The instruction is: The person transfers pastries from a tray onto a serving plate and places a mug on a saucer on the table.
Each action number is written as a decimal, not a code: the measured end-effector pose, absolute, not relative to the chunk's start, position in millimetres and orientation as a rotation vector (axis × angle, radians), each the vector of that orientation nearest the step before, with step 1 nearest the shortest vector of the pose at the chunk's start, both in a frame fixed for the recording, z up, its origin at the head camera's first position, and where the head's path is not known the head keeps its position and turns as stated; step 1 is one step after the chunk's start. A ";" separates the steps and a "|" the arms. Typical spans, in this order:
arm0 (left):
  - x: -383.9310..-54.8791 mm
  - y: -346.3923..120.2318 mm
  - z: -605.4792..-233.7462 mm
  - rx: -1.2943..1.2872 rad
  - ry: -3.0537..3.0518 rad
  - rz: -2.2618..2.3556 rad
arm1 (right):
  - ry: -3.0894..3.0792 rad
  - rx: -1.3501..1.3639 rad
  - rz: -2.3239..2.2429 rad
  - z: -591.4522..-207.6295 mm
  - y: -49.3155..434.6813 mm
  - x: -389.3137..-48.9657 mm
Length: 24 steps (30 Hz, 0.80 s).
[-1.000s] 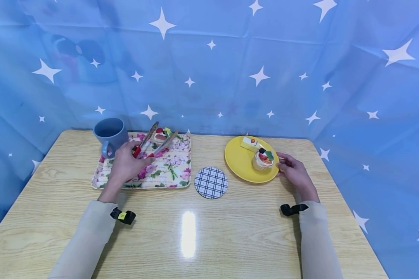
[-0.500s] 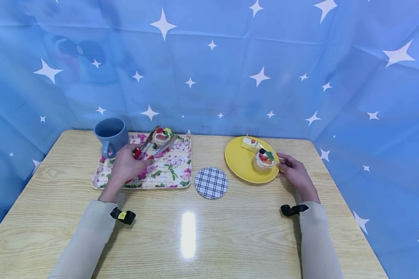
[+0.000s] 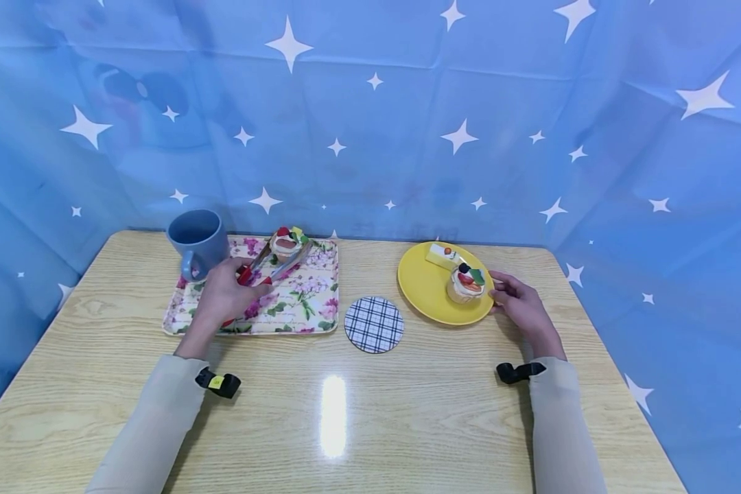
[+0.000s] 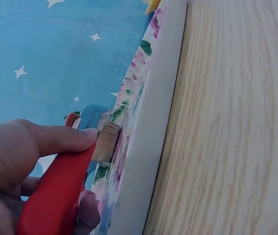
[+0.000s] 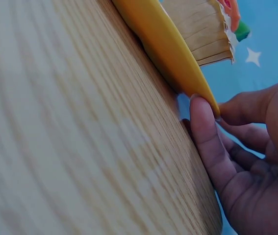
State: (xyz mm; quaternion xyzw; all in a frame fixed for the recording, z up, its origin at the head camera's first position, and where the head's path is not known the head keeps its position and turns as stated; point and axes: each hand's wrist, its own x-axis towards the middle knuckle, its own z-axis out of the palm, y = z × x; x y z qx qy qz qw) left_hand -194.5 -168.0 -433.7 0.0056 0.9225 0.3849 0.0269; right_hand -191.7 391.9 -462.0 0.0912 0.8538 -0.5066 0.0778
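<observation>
My left hand (image 3: 227, 291) grips red-handled metal tongs (image 4: 60, 188) over the flowered tray (image 3: 296, 319). The tongs' arms stand on either side of a fruit-topped cupcake (image 3: 286, 244) at the tray's back, close against it. At the right, my right hand (image 3: 525, 307) pinches the rim of a yellow plate (image 3: 422, 285) between thumb and fingers, as the right wrist view shows. On that plate sit a second cupcake (image 3: 465, 284) with berries and a green leaf, and a small slice of cake (image 3: 442, 255) behind it.
A blue mug (image 3: 196, 240) stands on the tray's left back corner, right beside my left hand. A round checked coaster (image 3: 373, 324) lies on the wooden table (image 3: 407, 425) between tray and plate. A blue starry cloth (image 3: 370, 171) hangs behind the table.
The tongs' arms have come in closer around the cupcake on the tray, their tips drawing nearer to its sides. My right hand has kept its place at the plate's rim.
</observation>
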 end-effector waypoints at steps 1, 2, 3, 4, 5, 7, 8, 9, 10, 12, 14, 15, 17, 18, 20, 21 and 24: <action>-194.7 -167.9 -433.8 0.019 2.850 1.187 | 2.557 0.271 -1.519 -462.1 392.0 -191.8; -194.6 -167.7 -433.6 0.020 2.850 1.185 | 2.557 0.271 -1.522 -462.0 392.0 -191.8; -194.7 -167.8 -433.6 0.022 2.851 1.184 | 2.556 0.270 -1.525 -462.0 391.9 -191.8; -194.7 -167.7 -433.5 0.025 2.853 1.182 | 2.555 0.270 -1.529 -461.9 391.9 -191.7; -194.6 -167.6 -433.4 0.028 2.855 1.181 | 2.553 0.270 -1.534 -461.9 391.8 -191.6; -194.2 -167.6 -433.3 0.033 2.860 1.181 | 2.549 0.272 -1.542 -461.6 391.6 -191.3; -194.0 -167.6 -433.2 0.034 2.863 1.181 | 2.549 0.271 -1.543 -461.5 391.4 -191.2; -193.8 -167.6 -433.4 0.038 2.867 1.182 | 2.549 0.271 -1.544 -461.5 391.3 -191.1; -193.5 -167.4 -433.4 0.040 2.869 1.184 | 2.550 0.271 -1.544 -461.6 391.2 -191.0; -193.1 -167.3 -433.8 0.042 2.875 1.188 | 2.555 0.269 -1.540 -461.8 391.1 -190.8; -192.8 -167.2 -434.3 0.045 2.881 1.193 | 2.559 0.267 -1.538 -462.0 391.1 -190.8; -192.6 -167.1 -434.4 0.047 2.884 1.196 | 2.560 0.267 -1.539 -462.0 391.1 -190.7; -192.3 -167.1 -434.8 0.052 2.889 1.200 | 2.558 0.261 -1.545 -461.9 391.1 -190.7; -192.0 -167.0 -434.7 0.055 2.892 1.201 | 2.557 0.261 -1.550 -461.8 391.0 -190.5; -191.9 -166.6 -434.8 0.056 2.896 1.201 | 2.555 0.258 -1.553 -461.4 390.8 -190.2; -191.8 -166.3 -434.6 0.053 2.897 1.200 | 2.555 0.255 -1.553 -461.3 390.7 -190.1; -191.7 -165.4 -433.7 0.046 2.895 1.199 | 2.556 0.255 -1.549 -460.8 390.6 -189.6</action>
